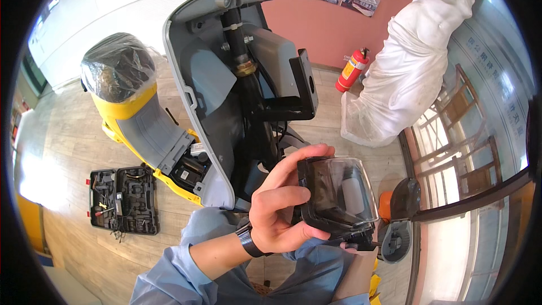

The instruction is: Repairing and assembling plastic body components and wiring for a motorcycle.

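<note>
My left hand (282,197), with a dark band at the wrist, grips a headlight (347,192) by its black housing. Its boxy clear lens faces right, above my lap. My right forearm (353,275) rises from the lower right; the hand itself is hidden behind the headlight, so its fingers do not show. Just beyond my left hand stands a yellow and grey electric scooter. Its grey front shell (189,87) is open toward me, showing a black steering column (232,36) and a black metal bracket (305,87).
The scooter's plastic-wrapped seat (118,68) is at left. An open black tool case (124,202) lies on the wood floor. A red fire extinguisher (352,70) and a wrapped white statue (403,62) stand far right. Grey and black parts (397,243) lie near my right.
</note>
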`<action>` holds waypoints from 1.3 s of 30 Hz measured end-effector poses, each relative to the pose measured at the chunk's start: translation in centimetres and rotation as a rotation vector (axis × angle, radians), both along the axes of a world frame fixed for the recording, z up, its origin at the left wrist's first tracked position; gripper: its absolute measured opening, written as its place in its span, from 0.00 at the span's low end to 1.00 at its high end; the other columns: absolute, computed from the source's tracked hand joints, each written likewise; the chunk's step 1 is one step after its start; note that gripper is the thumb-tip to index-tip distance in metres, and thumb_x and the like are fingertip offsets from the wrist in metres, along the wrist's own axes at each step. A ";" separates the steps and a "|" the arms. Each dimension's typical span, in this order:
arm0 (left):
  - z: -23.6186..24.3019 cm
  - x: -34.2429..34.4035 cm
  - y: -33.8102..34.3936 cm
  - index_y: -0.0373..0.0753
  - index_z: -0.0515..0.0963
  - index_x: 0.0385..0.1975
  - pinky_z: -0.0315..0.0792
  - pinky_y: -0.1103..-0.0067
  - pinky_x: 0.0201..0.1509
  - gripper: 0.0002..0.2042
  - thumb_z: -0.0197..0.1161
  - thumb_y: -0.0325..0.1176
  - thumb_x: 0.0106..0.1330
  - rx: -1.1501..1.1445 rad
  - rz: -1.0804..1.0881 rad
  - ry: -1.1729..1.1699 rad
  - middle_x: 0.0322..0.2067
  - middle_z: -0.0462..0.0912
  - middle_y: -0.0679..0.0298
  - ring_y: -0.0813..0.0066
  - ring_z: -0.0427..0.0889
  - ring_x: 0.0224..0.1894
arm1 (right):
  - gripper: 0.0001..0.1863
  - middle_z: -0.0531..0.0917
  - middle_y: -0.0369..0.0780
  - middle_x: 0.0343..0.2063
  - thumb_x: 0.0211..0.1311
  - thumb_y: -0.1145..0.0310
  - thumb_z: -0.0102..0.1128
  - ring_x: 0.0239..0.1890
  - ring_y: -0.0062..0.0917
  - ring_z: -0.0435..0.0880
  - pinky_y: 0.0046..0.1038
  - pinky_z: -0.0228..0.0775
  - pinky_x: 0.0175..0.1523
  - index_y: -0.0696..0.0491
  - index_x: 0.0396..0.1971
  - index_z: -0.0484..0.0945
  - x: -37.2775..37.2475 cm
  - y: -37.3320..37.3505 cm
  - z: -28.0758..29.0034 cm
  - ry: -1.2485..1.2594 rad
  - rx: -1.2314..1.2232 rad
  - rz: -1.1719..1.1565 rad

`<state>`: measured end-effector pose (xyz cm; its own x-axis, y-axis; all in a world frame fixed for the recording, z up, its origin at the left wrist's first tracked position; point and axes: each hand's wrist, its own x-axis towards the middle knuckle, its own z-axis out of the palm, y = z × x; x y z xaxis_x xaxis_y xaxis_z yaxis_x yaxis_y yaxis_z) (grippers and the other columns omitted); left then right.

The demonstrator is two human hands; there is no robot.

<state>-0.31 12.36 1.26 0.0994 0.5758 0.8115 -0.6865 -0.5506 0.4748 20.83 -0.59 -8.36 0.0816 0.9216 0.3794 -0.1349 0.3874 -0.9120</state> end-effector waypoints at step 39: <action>-2.5 1.0 0.3 0.35 0.79 0.36 0.73 0.73 0.44 0.14 0.71 0.27 0.49 0.018 0.179 0.954 0.36 0.82 0.56 0.60 0.81 0.39 | 0.41 0.75 0.48 0.53 0.44 0.46 0.53 0.51 0.45 0.77 0.48 0.71 0.56 0.56 0.58 0.67 -2.3 1.5 1.4 1.080 -0.179 -0.257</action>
